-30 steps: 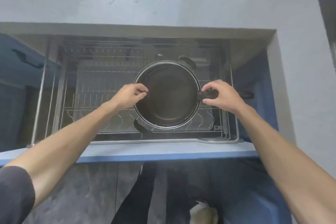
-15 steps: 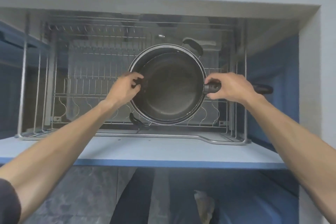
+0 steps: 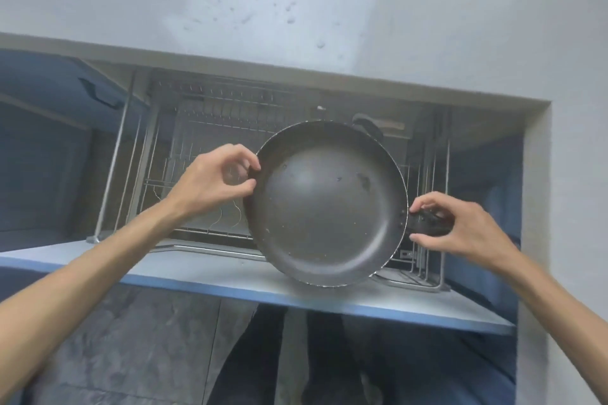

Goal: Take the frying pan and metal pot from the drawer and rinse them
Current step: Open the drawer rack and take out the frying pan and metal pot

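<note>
A pale grey countertop with water drops ran across the far side, and below it an open blue-fronted drawer carried a wire metal rack. In the head view, the round dark non-stick frying pan was held above the right part of the rack, its inside facing the camera. The left hand pinched the pan's left rim between thumb and fingers. The right hand closed around the black handle on the pan's right side. A black pot handle showed just beyond the pan's far rim; the pot itself was hidden.
</note>
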The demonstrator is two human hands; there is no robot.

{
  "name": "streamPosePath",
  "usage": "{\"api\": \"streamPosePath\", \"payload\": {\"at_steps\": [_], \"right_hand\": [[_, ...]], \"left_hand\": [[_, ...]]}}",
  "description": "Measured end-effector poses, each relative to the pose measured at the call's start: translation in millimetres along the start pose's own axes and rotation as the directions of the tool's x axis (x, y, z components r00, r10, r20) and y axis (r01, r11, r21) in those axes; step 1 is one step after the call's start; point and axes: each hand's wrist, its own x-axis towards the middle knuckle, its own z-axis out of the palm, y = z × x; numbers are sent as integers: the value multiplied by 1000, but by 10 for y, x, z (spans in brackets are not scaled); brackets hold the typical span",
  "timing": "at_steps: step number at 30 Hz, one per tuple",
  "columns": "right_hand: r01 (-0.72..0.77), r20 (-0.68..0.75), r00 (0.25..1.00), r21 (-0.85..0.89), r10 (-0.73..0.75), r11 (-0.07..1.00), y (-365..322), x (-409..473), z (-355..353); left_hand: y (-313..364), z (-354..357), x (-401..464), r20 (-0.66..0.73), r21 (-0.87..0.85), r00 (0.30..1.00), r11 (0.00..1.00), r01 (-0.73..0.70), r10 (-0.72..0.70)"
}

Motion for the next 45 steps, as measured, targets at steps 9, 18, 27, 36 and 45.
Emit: {"api": "streamPosePath", "payload": {"at_steps": [9, 18, 27, 36, 45], "right_hand": [[177, 8, 984, -100, -177, 979, -1068, -181, -487], [343, -59, 930, -218, -363, 914, -2538, 950, -1271], [352, -104, 917, -240, -385, 905, -3149, 2239, -1081], [372, -204, 868, -341, -454, 864, -2972, 2542, -935], [529, -276, 803, -78, -529, 845, -1415, 1227, -501]], "left_hand": [[381, -1065, -621, -169, 23, 983, 996, 81, -76], [302, -2295, -2, -379, -53, 913, 989, 139, -148], [-350, -2828, 1050, -499, -61, 831, 967, 247, -244], [-625, -2655, 1463, -458, -189, 850, 963, 194, -261], [-445, -932, -38, -274, -32, 960, 997, -71, 60]]}}
